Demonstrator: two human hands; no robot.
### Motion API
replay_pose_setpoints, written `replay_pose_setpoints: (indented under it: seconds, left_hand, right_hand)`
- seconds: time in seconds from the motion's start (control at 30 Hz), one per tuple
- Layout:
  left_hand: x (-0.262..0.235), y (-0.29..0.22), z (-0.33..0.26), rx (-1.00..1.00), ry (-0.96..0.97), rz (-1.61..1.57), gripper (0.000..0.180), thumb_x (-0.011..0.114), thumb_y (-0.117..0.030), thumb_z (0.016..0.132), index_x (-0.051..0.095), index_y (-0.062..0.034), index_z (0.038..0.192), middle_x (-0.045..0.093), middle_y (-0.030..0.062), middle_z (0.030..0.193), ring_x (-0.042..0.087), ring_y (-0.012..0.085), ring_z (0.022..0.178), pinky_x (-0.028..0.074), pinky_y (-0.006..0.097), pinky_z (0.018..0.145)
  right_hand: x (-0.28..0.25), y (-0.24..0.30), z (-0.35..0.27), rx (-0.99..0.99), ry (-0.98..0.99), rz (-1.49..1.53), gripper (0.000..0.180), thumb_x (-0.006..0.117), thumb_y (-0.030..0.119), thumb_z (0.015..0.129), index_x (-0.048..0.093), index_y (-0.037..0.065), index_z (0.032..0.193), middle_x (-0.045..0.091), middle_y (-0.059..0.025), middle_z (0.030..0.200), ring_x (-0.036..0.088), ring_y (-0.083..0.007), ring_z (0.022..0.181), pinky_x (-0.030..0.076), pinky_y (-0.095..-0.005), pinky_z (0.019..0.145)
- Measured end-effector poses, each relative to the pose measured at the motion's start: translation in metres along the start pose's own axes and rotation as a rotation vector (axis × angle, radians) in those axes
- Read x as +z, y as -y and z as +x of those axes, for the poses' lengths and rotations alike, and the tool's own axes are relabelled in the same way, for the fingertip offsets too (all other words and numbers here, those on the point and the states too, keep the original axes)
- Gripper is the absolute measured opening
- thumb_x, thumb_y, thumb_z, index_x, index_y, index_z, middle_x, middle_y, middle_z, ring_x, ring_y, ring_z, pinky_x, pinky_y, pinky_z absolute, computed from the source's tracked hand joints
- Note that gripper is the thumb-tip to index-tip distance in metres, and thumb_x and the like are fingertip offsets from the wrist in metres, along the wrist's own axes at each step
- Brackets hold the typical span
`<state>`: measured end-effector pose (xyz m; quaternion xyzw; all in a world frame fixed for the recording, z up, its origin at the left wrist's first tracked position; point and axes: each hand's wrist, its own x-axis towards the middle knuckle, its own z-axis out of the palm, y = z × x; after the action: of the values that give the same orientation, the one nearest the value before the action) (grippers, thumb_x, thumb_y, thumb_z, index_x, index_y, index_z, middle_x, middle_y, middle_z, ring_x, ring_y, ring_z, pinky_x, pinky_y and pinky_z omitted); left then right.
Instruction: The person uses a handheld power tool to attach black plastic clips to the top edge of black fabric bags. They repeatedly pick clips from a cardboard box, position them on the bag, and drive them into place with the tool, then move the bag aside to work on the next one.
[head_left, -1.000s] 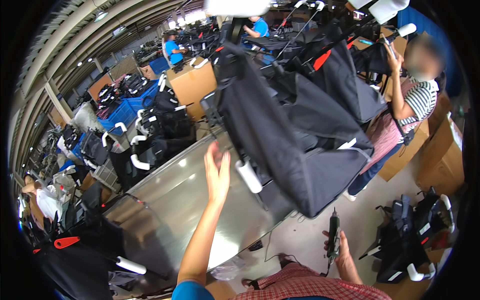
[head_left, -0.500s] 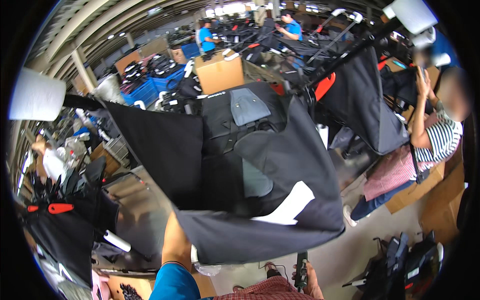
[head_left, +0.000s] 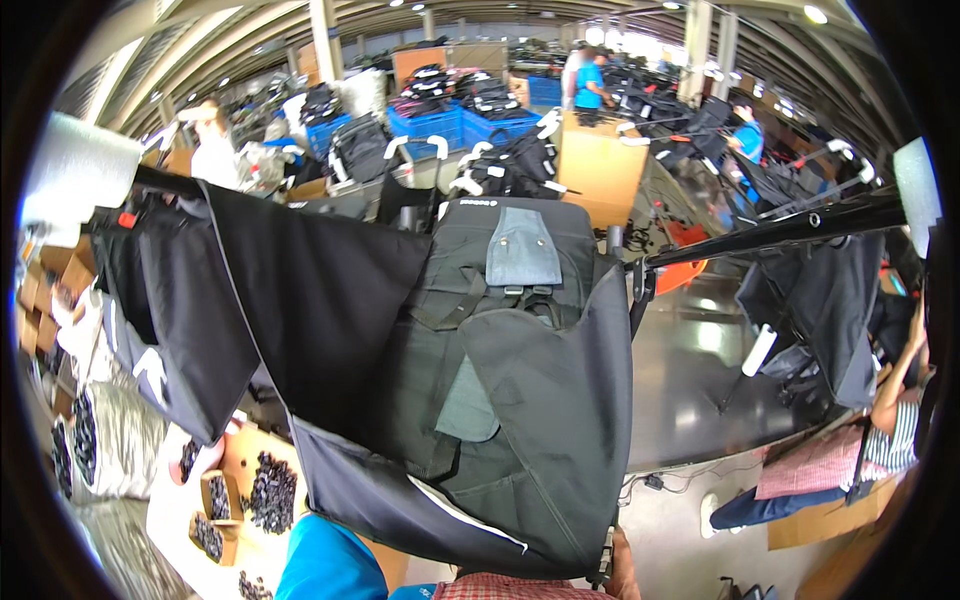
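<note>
A large black fabric stroller seat (head_left: 350, 290) hangs in front of me on a dark frame bar (head_left: 780, 235), with straps and a grey-blue flap (head_left: 522, 248) on its backrest. A thin white strip (head_left: 465, 512) shows at the fabric's near edge. My left arm comes up in a blue sleeve (head_left: 330, 560) under the near left corner; the fabric hides that hand. At the near right corner, my right hand (head_left: 623, 568) is closed around a dark stick-shaped handheld tool (head_left: 606, 555), whose upper part sits by the fabric edge and is partly hidden.
White foam wraps (head_left: 85, 180) cover the bar ends. On the left, a table (head_left: 255, 440) carries small black parts and small boxes. Another stroller (head_left: 825, 310) stands at right, near a person in a striped sleeve (head_left: 893, 450). Blue crates (head_left: 420, 130) and a carton (head_left: 600, 165) lie beyond.
My view has turned left, bringing the parts table into sight. The left forearm has gone behind the fabric. My right hand and tool are now beside the seat's near right corner.
</note>
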<state>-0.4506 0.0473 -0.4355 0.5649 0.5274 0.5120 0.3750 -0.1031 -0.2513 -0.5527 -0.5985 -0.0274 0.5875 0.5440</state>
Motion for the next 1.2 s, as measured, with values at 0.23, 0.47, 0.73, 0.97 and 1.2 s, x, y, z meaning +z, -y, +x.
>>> replay_pose_setpoints:
  seconds: [0.23, 0.47, 0.73, 0.97, 1.2]
  left_hand:
    - [-0.151, 0.119, 0.110, -0.067, -0.410, 0.720, 0.026, 0.057, -0.012, 0.092, 0.059, 0.0007, 0.115, 0.068, 0.0061, 0.090, 0.063, 0.0130, 0.081, 0.051, 0.029, 0.072]
    - [-0.126, 0.116, -0.035, -0.171, -0.058, 0.363, 0.029, 0.058, -0.013, 0.092, 0.059, 0.0004, 0.117, 0.068, 0.0063, 0.090, 0.064, 0.0135, 0.082, 0.051, 0.029, 0.071]
    - [-0.267, 0.151, -0.259, -0.536, -0.365, -0.008, 0.018, 0.053, -0.011, 0.095, 0.064, 0.0024, 0.101, 0.067, 0.0066, 0.076, 0.061, 0.0089, 0.062, 0.047, 0.022, 0.050]
    - [-0.284, 0.165, -0.181, -0.088, -0.366, 0.633, 0.014, 0.061, -0.014, 0.086, 0.071, -0.0041, 0.091, 0.064, 0.0126, 0.090, 0.063, 0.0320, 0.079, 0.051, 0.037, 0.071]
    - [-0.259, 0.166, -0.150, 0.052, -0.281, 0.894, 0.013, 0.066, -0.019, 0.082, 0.069, -0.0094, 0.091, 0.057, 0.0079, 0.090, 0.058, 0.0271, 0.086, 0.049, 0.038, 0.072]
  right_hand:
    - [0.050, -0.074, -0.036, 0.089, 0.233, 0.043, 0.045, 0.055, 0.038, 0.093, 0.053, 0.004, 0.122, 0.060, -0.0105, 0.108, 0.060, -0.0178, 0.083, 0.051, -0.0315, 0.064]
    - [0.073, -0.092, 0.006, 0.495, 0.382, 0.603, 0.044, 0.047, 0.036, 0.096, 0.047, 0.004, 0.126, 0.052, -0.0098, 0.116, 0.053, -0.0166, 0.083, 0.046, -0.0275, 0.063]
    - [0.072, -0.047, 0.025, 0.378, 0.391, 0.904, 0.045, 0.056, 0.030, 0.093, 0.047, 0.004, 0.129, 0.052, -0.0124, 0.116, 0.054, -0.0169, 0.086, 0.048, -0.0279, 0.065]
    - [0.102, -0.068, -0.014, 0.447, 0.425, 0.636, 0.054, 0.060, 0.040, 0.092, 0.046, 0.003, 0.129, 0.057, -0.0145, 0.105, 0.057, -0.0174, 0.076, 0.050, -0.0274, 0.061]
    - [0.130, -0.107, -0.067, 0.535, 0.242, 0.365, 0.057, 0.060, 0.059, 0.085, 0.055, 0.004, 0.099, 0.059, -0.0049, 0.077, 0.055, -0.0107, 0.054, 0.048, -0.0213, 0.045]
